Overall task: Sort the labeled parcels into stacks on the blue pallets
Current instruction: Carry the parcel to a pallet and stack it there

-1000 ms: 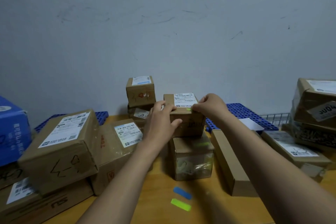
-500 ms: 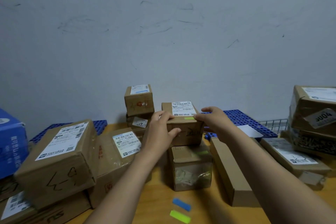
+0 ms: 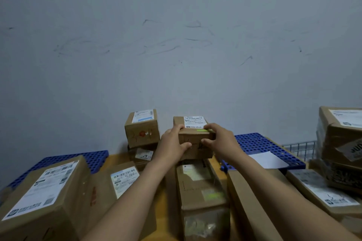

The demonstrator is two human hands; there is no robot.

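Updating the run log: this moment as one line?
left hand: grips small parcel | right hand: grips small parcel | small parcel: over taped box, contact unclear

Scuffed grey wall (image 3: 176, 45), wire rack (image 3: 299, 147), white paper sheet (image 3: 268, 159)

Your left hand (image 3: 172, 143) and right hand (image 3: 221, 141) are working bare, with fingers, thumbs and knuckles all showing uncovered. Your left forearm (image 3: 127, 197) and right forearm (image 3: 284, 191) are showing bare too, uncovered from the wrists down to where the lower edge of the frame is cutting them off. Both arms are appearing slender and smooth, widening steadily toward the camera under the wide lens. Anything above the forearms is falling outside the view. Your fingernails are reading too small to describe.
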